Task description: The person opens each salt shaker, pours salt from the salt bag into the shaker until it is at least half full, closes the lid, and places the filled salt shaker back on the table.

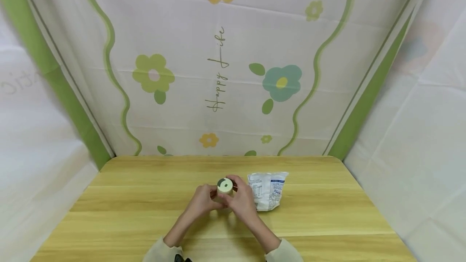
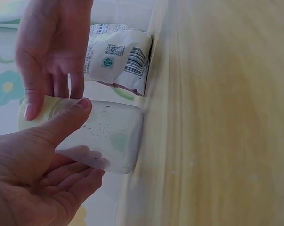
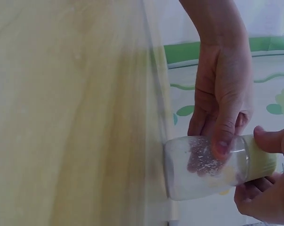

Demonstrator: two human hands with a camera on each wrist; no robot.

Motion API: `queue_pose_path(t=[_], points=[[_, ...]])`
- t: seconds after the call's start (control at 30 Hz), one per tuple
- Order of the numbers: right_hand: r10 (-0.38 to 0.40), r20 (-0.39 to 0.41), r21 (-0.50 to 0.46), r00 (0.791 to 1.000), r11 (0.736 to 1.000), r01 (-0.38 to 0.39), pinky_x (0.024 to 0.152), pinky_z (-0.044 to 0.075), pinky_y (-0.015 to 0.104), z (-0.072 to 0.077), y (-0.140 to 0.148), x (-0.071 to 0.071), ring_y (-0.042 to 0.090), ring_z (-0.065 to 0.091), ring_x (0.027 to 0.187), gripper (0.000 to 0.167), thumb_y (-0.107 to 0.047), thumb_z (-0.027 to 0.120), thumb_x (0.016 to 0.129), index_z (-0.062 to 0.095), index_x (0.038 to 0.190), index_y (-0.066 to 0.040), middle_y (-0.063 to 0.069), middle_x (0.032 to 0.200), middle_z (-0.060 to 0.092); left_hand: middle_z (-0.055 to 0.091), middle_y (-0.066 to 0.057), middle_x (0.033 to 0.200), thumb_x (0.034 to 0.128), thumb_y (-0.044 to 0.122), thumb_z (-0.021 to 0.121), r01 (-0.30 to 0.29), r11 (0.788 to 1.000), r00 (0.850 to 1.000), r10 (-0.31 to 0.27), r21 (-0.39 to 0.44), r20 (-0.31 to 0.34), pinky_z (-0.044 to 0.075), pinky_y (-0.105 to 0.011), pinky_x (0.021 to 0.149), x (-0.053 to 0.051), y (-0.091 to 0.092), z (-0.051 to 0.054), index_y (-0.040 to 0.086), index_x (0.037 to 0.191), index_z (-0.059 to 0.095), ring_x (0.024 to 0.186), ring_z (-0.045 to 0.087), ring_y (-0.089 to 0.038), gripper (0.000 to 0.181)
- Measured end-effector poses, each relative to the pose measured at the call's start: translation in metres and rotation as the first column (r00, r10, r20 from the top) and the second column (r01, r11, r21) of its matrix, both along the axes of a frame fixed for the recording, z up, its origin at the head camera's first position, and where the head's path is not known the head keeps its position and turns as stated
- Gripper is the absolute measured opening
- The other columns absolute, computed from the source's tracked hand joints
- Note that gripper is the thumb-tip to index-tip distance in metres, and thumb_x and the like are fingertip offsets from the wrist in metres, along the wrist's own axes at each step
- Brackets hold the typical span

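Left hand [image 1: 203, 200] grips clear jar [image 2: 118, 134], right hand [image 1: 243, 199] pinches pale lid [image 1: 225, 185]; in head view, jar body mostly hidden; packet's [image 1: 268, 191] small print unreadable.

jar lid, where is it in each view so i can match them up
Head: the jar lid is low, near the middle.
Left wrist: at the left, about mid-height.
Right wrist: toward the right, a bit below mid-height.
Shared landmark: the right hand, with fingers on it in each view.
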State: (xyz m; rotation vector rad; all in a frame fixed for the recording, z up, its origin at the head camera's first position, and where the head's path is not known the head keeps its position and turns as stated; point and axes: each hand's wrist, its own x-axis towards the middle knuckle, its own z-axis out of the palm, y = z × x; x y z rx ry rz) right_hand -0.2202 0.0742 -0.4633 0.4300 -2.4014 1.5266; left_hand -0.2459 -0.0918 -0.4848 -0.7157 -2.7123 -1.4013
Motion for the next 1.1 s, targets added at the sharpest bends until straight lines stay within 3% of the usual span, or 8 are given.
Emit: queue_pose_path(t=[0.07, 0.27, 0.5, 0.73, 0.97, 1.03, 1.1], points=[[0.018, 0.011, -0.003, 1.0, 1.0, -0.018, 0.1, 0.053, 0.045, 0.0011, 0.0003, 0.0004, 0.039, 0.064, 0.118, 0.058, -0.007, 0.083, 0.078, 0.057, 0.129, 0.003, 0.022, 0.127, 0.065, 0.046, 0.006, 0.065, 0.0751, 0.018, 0.088, -0.001, 1.0, 1.0, 0.001, 0.001, 0.004, 0.029, -0.016, 0.053, 0.0002, -0.0001, 0.0003, 0.01, 0.083, 0.069, 0.059, 0.036, -0.002, 0.021], [0.003, 0.028, 0.003, 1.0, 1.0, -0.003, 0.099, 0.054, 0.045, 0.0022, 0.0004, 0.0013, 0.037, 0.063, 0.116, 0.061, -0.011, 0.086, 0.076, 0.057, 0.127, 0.002, 0.019, 0.124, 0.064, 0.067, 0.005, 0.076, 0.0749, 0.017, 0.088, 0.002, 1.0, 1.0, -0.002, 0.003, -0.007, 0.04, -0.016, 0.059, 0.0004, -0.0001, 0.0001, 0.009, 0.089, 0.073, 0.064, 0.045, -0.002, 0.022], [-0.002, 0.001, 0.039, 1.0, 0.999, 0.002, 0.096, 0.056, 0.044, 0.0032, 0.0003, 0.0021, 0.035, 0.065, 0.113, 0.052, -0.007, 0.083, 0.078, 0.06, 0.125, 0.002, 0.019, 0.12, 0.067, 0.041, 0.007, 0.063, 0.0746, 0.017, 0.088, -0.003, 1.0, 1.0, 0.003, 0.014, 0.011, 0.028, -0.016, 0.052, 0.0013, 0.0003, 0.0002, 0.009, 0.086, 0.069, 0.058, 0.034, -0.001, 0.024], [-0.004, 0.016, 0.041, 1.0, 0.999, 0.003, 0.097, 0.055, 0.044, 0.0019, 0.0001, 0.0011, 0.036, 0.064, 0.115, 0.059, -0.011, 0.086, 0.077, 0.059, 0.127, 0.003, 0.02, 0.123, 0.065, 0.062, 0.006, 0.074, 0.0751, 0.017, 0.088, 0.0, 1.0, 1.0, -0.001, 0.01, 0.006, 0.038, -0.015, 0.057, 0.0012, 0.0004, 0.0005, 0.007, 0.092, 0.073, 0.065, 0.044, -0.001, 0.025], [0.003, -0.012, 0.074, 1.0, 0.997, -0.002, 0.097, 0.055, 0.042, 0.0019, -0.0012, 0.0021, 0.036, 0.062, 0.116, 0.055, -0.005, 0.08, 0.081, 0.059, 0.13, 0.005, 0.021, 0.126, 0.063, 0.036, 0.008, 0.062, 0.0744, 0.016, 0.088, -0.011, 1.0, 1.0, 0.011, 0.005, 0.006, 0.024, -0.016, 0.051, 0.0015, 0.0008, 0.0005, 0.009, 0.085, 0.069, 0.057, 0.032, -0.001, 0.023], [0.012, -0.008, 0.082, 1.0, 0.997, -0.011, 0.097, 0.055, 0.042, 0.0016, -0.0012, 0.0019, 0.037, 0.061, 0.119, 0.057, -0.004, 0.079, 0.082, 0.056, 0.134, 0.005, 0.023, 0.131, 0.061, 0.037, 0.008, 0.062, 0.0746, 0.017, 0.087, -0.011, 1.0, 1.0, 0.011, 0.003, 0.006, 0.024, -0.016, 0.051, 0.0013, 0.0007, 0.0002, 0.009, 0.084, 0.069, 0.057, 0.032, -0.001, 0.022], [0.016, -0.004, 0.094, 1.0, 0.995, -0.016, 0.097, 0.055, 0.043, 0.0008, -0.001, 0.0017, 0.037, 0.061, 0.119, 0.061, -0.007, 0.08, 0.082, 0.054, 0.136, 0.004, 0.023, 0.133, 0.06, 0.05, 0.008, 0.064, 0.0747, 0.016, 0.088, -0.008, 1.0, 1.0, 0.008, 0.008, 0.007, 0.032, -0.014, 0.053, 0.0012, 0.0006, 0.0001, 0.008, 0.087, 0.071, 0.061, 0.042, 0.0, 0.022]])
